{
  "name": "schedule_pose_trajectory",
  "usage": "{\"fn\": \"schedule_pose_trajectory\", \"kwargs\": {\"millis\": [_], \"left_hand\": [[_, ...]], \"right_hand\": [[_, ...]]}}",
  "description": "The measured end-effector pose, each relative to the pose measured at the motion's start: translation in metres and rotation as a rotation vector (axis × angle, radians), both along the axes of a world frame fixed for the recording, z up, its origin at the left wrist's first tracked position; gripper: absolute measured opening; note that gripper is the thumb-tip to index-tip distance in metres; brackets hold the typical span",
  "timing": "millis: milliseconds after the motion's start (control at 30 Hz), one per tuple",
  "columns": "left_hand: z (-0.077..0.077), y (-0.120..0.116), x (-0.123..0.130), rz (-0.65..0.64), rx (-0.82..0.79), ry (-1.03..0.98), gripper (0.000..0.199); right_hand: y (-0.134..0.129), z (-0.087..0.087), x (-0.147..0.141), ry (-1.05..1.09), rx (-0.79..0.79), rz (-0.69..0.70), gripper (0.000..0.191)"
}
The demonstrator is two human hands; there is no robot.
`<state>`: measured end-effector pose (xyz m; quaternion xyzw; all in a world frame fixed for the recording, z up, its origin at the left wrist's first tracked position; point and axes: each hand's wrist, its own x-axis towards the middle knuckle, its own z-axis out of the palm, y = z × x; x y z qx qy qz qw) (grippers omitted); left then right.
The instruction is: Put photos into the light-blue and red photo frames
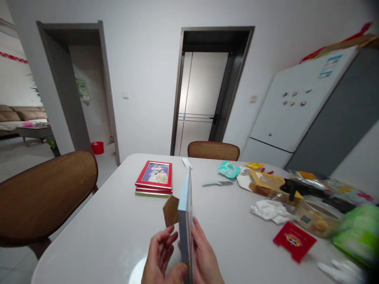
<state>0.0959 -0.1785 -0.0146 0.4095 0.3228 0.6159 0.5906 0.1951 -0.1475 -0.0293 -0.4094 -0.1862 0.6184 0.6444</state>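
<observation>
A light-blue picture frame (185, 209) stands upright, turned edge-on to me, so its picture is hidden. From its left side juts a brown stand flap (171, 211). My right hand (204, 252) grips the frame from the right, fingers along that face. On the left, my left hand (164, 256) has its thumb against the lower edge and its fingers loosely curled just below the flap. Beyond the hands lies a stack of picture frames (154, 179), red ones with a couple's photo on top and a green-edged one at the bottom.
A knife (217, 183) lies on the white table (112, 228), near a teal wipes pack (229, 169). To the right are crumpled tissue (272, 210), a red card-like piece (294, 240), a clear plastic tub (319, 217) and a green package (359, 232). Wooden chairs (47, 193) stand around.
</observation>
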Motion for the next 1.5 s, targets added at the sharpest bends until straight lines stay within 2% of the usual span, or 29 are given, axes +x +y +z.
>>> {"fn": "schedule_pose_trajectory", "kwargs": {"millis": [67, 133, 167, 233, 267, 367, 433, 567, 733, 833, 933, 1000, 1067, 1133, 1200, 1267, 1367, 1500], "left_hand": [[0.02, 0.01, 0.0, -0.037, -0.036, -0.052, 0.073], [0.031, 0.022, 0.0, -0.123, -0.047, -0.024, 0.073], [0.032, 0.028, 0.002, -0.163, -0.053, 0.032, 0.069], [0.021, 0.04, 0.014, -0.207, -0.06, 0.174, 0.062], [0.012, 0.046, 0.023, -0.217, -0.054, 0.252, 0.061], [-0.018, 0.06, 0.054, -0.238, -0.029, 0.381, 0.053], [-0.032, 0.067, 0.072, -0.226, -0.005, 0.461, 0.048], [-0.042, 0.076, 0.09, -0.125, 0.033, 0.693, 0.047], [-0.047, 0.076, 0.09, -0.05, 0.095, 0.955, 0.044], [-0.044, 0.081, 0.075, -0.045, 0.141, 1.059, 0.045], [-0.029, 0.107, 0.039, 0.041, 0.179, 1.147, 0.048], [-0.015, 0.136, 0.006, 0.171, 0.168, 1.215, 0.048], [-0.003, 0.167, -0.028, 0.294, 0.132, 1.284, 0.044], [0.004, 0.191, -0.055, 0.35, 0.093, 1.351, 0.04], [0.007, 0.205, -0.072, 0.34, 0.066, 1.405, 0.036], [0.006, 0.207, -0.078, 0.297, 0.067, 1.437, 0.031], [0.003, 0.196, -0.076, 0.242, 0.101, 1.43, 0.027], [0.005, 0.173, -0.074, 0.174, 0.12, 1.314, 0.025]], "right_hand": [[0.006, 0.007, 0.03, -0.002, -0.007, 0.005, 0.076], [0.016, 0.009, 0.069, -0.19, -0.004, 0.026, 0.079], [0.023, 0.008, 0.088, -0.343, -0.01, 0.031, 0.078], [0.038, 0.005, 0.126, -0.734, -0.029, 0.017, 0.071], [0.046, 0.003, 0.143, -0.842, -0.039, 0.004, 0.068], [0.067, -0.003, 0.184, -1.054, -0.062, -0.046, 0.06], [0.077, -0.009, 0.203, -1.184, -0.073, -0.072, 0.057], [0.087, -0.025, 0.221, -1.412, -0.097, -0.085, 0.054], [0.09, -0.04, 0.226, -1.6, -0.121, -0.084, 0.05], [0.088, -0.035, 0.222, -1.655, -0.116, -0.078, 0.041], [0.087, -0.022, 0.201, -1.678, -0.052, -0.118, 0.037], [0.091, -0.012, 0.17, -1.651, 0.043, -0.125, 0.038], [0.102, -0.005, 0.127, -1.578, 0.144, -0.069, 0.039], [0.12, -0.002, 0.081, -1.476, 0.2, 0.024, 0.035], [0.142, -0.002, 0.041, -1.372, 0.192, 0.085, 0.031], [0.163, -0.004, 0.012, -1.271, 0.145, 0.087, 0.028], [0.18, -0.007, -0.008, -1.112, 0.064, 0.045, 0.026], [0.17, -0.002, -0.009, -0.889, 0.005, -0.015, 0.025]]}}
